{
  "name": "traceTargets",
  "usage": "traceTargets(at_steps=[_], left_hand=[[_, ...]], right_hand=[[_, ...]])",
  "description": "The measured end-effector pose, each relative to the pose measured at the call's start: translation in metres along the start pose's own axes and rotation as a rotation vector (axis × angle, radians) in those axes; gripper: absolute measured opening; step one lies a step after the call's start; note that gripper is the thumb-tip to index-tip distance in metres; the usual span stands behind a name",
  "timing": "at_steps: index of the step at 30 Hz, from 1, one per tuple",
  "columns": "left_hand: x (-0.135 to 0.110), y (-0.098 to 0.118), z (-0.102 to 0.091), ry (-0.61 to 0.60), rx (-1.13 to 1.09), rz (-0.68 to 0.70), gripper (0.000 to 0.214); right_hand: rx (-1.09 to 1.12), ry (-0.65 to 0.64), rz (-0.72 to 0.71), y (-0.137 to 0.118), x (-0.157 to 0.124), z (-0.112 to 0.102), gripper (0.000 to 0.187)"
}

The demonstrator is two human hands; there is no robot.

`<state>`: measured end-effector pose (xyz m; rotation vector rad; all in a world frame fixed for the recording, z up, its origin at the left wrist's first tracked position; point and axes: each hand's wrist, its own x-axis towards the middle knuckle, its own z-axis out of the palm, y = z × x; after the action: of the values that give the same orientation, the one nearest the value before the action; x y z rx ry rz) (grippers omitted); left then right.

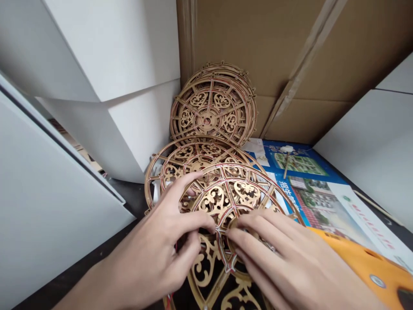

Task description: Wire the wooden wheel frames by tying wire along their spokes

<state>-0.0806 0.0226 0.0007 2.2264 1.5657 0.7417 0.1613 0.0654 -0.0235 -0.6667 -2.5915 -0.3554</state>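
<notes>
A round gold openwork disc [247, 192] with scroll patterns is tilted up close to me. Thin red and white wires [229, 268] run along its ribs and rings. My left hand [158, 247] is on the left side, its index finger curled at the inner ring and its thumb bent below. Another left finger reaches toward the upper rim. My right hand [290, 254] lies over the right side, with bent fingertips pressed together at the hub ring. The fingertips of both hands nearly meet there. Whether a wire is between them is hidden.
Behind leans a second similar disc [169, 174], then a stack of discs [213, 116] against a cardboard sheet [258, 47]. White boxes [135, 47] stand left. On the right lie printed sheets [342, 206], a thin stick with a white tip [286, 157] and an orange object [358, 258].
</notes>
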Motion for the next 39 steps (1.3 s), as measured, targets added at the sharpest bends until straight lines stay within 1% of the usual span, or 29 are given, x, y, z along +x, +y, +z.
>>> traceTargets(at_steps=[5,9,12,14,18,22,27,32,36,39], left_hand=[[0.001,0.0,-0.001,-0.024,0.024,0.019,0.042],[0.0,0.0,-0.002,-0.041,0.044,0.032,0.043],[-0.001,0.003,-0.003,-0.046,0.055,0.021,0.043],[-0.001,0.004,-0.003,-0.035,0.058,0.014,0.043],[-0.001,0.004,-0.002,-0.017,0.063,0.019,0.043],[0.0,0.002,-0.002,-0.036,0.069,0.034,0.045],[0.0,0.002,-0.003,-0.04,0.081,0.051,0.045],[-0.001,0.002,-0.004,-0.049,0.091,0.053,0.045],[-0.001,0.0,-0.003,-0.032,0.089,0.058,0.046],[-0.001,-0.001,-0.002,-0.042,0.085,0.07,0.046]], right_hand=[[0.035,-0.045,-0.026,0.003,0.008,0.003,0.024],[0.126,-0.107,-0.043,0.005,0.018,-0.002,0.034],[0.121,-0.087,-0.01,0.009,0.022,-0.008,0.034],[0.109,-0.04,0.024,0.013,0.023,-0.011,0.032],[0.134,-0.018,0.022,0.015,0.023,-0.013,0.028],[0.161,-0.031,0.04,0.011,0.023,-0.011,0.03],[0.242,-0.072,0.004,0.007,0.021,-0.006,0.025],[0.257,-0.035,-0.001,0.006,0.022,-0.005,0.025],[0.246,-0.031,0.018,0.003,0.024,-0.002,0.024],[0.227,-0.028,0.016,0.002,0.023,0.0,0.024]])
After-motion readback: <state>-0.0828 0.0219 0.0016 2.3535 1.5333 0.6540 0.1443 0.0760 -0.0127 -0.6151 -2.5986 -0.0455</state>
